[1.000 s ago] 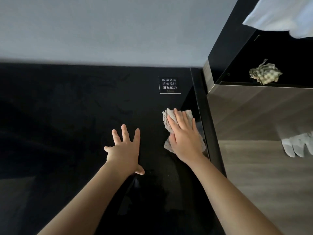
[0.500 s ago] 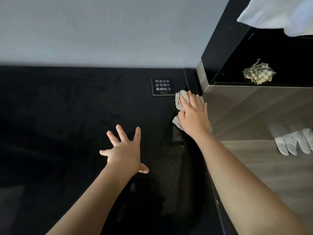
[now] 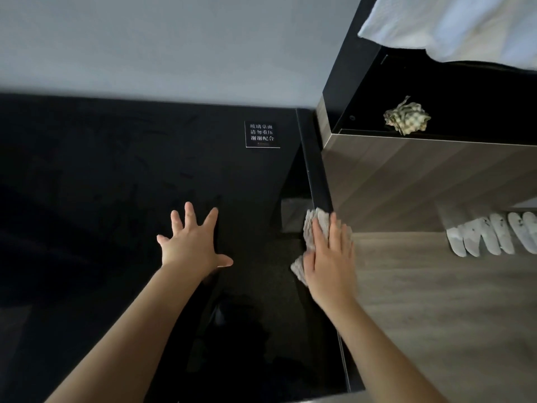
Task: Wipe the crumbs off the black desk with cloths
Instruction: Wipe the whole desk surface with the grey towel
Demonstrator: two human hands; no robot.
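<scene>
Retreating along desk edge point(image 3: 320, 186): right hand point(image 3: 331, 264), cloth point(image 3: 316, 223)

1. Cabinet point(image 3: 406, 181): a grey-brown wood-grain front panel with a pale top edge; taken as the landmark for all entries below.
2. Open niche point(image 3: 470, 91): black-lined, directly above the cabinet's front panel.
3. White fabric point(image 3: 453, 21): folded and soft, overhanging the top of the niche, above the cabinet.
4. Label point(image 3: 262, 134): a small black square with three lines of white characters, lying flat to the left of the cabinet.
5. Wall point(image 3: 174, 45): plain pale grey, left of the cabinet and behind it.
6. Floor point(image 3: 436, 315): wood-grain boards below the cabinet.
7. Slippers point(image 3: 494, 237): white, in a side-by-side row on the floor at the cabinet's foot.
</scene>
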